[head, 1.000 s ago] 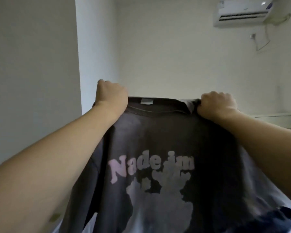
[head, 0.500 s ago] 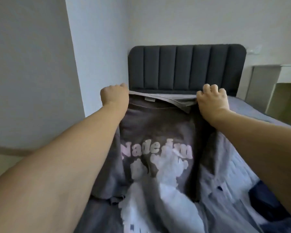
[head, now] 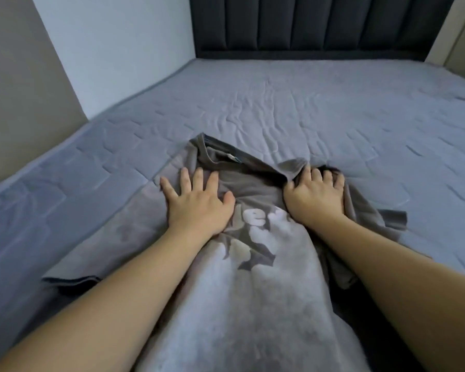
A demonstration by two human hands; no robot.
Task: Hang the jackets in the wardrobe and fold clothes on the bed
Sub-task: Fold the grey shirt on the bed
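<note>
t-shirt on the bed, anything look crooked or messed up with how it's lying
Yes. The t-shirt lies unevenly on the bed: its right shoulder is bunched where the right hand grips it, and the collar sits skewed. The left side lies flat under the left hand. No damage shows.

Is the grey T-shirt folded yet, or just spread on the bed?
Spread, not folded: the T-shirt lies print-up on the bed, its right shoulder bunched.
</note>
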